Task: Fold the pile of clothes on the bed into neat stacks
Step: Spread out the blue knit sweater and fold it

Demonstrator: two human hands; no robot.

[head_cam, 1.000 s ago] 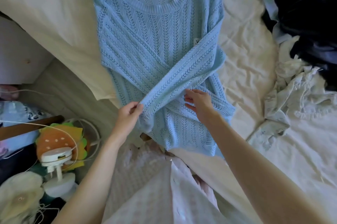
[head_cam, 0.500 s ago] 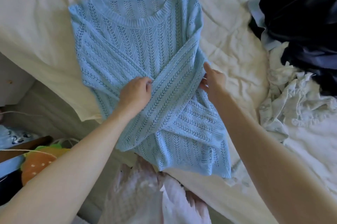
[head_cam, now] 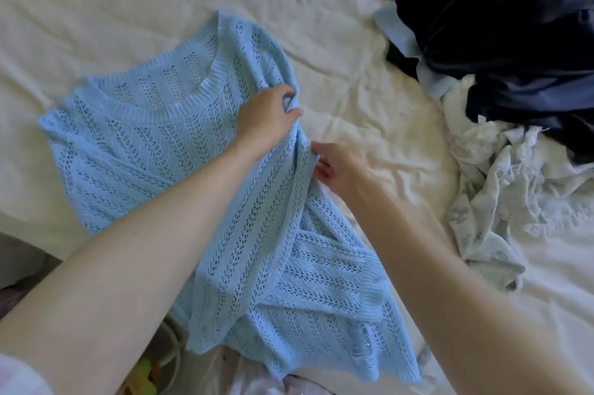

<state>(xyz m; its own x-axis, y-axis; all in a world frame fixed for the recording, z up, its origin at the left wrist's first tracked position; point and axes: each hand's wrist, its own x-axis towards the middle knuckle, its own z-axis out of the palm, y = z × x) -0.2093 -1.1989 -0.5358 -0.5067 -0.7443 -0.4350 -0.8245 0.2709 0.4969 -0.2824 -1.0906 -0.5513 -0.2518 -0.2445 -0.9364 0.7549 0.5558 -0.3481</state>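
1. I am folding the blue sweater (head_cam: 154, 150), which is lying flat on the cream bedsheet (head_cam: 96, 8) with its hem hanging off the near edge.
2. My left hand (head_cam: 266, 118) is pinching the sweater's right edge near the shoulder; my right hand (head_cam: 334, 166) is pinching the same edge a little lower down.
3. Next, I judge, that side needs drawing inward, then smoothing flat.
4. The unfolded pile is waiting to my right: dark clothes (head_cam: 514, 40) and a pale printed garment (head_cam: 501, 195).
5. I am finding no readable label or writing anywhere.
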